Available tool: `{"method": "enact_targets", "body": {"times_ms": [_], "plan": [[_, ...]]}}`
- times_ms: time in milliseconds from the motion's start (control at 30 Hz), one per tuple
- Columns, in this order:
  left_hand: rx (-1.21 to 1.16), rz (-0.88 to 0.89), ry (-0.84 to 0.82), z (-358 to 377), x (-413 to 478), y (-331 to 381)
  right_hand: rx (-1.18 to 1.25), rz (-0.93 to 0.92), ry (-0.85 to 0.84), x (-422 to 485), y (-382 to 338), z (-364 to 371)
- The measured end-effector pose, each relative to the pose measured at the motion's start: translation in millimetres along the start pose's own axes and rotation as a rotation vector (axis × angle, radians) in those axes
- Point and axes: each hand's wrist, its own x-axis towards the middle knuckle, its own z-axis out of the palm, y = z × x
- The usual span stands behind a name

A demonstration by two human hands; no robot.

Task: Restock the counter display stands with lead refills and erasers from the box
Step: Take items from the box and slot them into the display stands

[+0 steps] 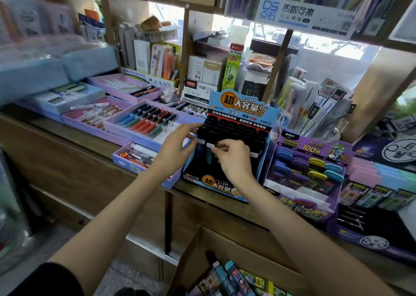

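On the surface, the left hand (pixel 177 145) steadies the blue display stand (pixel 238 106) with straight fingers while the right hand (pixel 234 158) pinches a lead refill (pixel 209 155) into its front row, above the box (pixel 236 250).

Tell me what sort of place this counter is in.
Most likely a stationery shop: pens laid out in trays, a blue lead refill display stand where the right hand pinches a lead refill, and a cardboard box of more stock below.
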Motion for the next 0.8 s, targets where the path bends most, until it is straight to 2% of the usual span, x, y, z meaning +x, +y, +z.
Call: {"method": "enact_targets", "body": {"times_ms": [100, 200, 267, 333, 533, 600, 700, 800], "plan": [[-0.032, -0.037, -0.012, -1.4, -6.0, 2.6, -0.049, 0.024, 0.013, 0.8, -0.4, 3.4], [-0.014, -0.09, 0.016, -6.7, -19.9, 5.6, -0.264, -0.009, -0.02, 0.7, -7.0, 2.1], [-0.012, -0.076, 0.027, -10.5, -34.9, 10.4, -0.367, -0.045, -0.059, -2.7, -10.7, -6.3], [-0.02, -0.041, 0.007, -12.4, -53.8, 17.1, -0.355, -0.081, -0.091, -10.4, -11.7, -20.8], [-0.059, -0.018, -0.262, 17.1, -131.6, 33.1, -0.238, -0.217, -0.202, -84.6, 10.6, -82.5], [-0.048, -0.06, -0.373, 38.2, -160.8, 29.2, -0.213, -0.163, -0.301, -116.9, 34.3, -100.2], [-0.046, -0.19, -0.528, 75.0, -201.1, 14.3, -0.247, 0.019, -0.446, -161.5, 86.1, -111.3], [0.018, -0.34, -0.633, 112.0, -232.1, 1.9, -0.317, 0.199, -0.518, -197.5, 147.4, -105.8]]}}
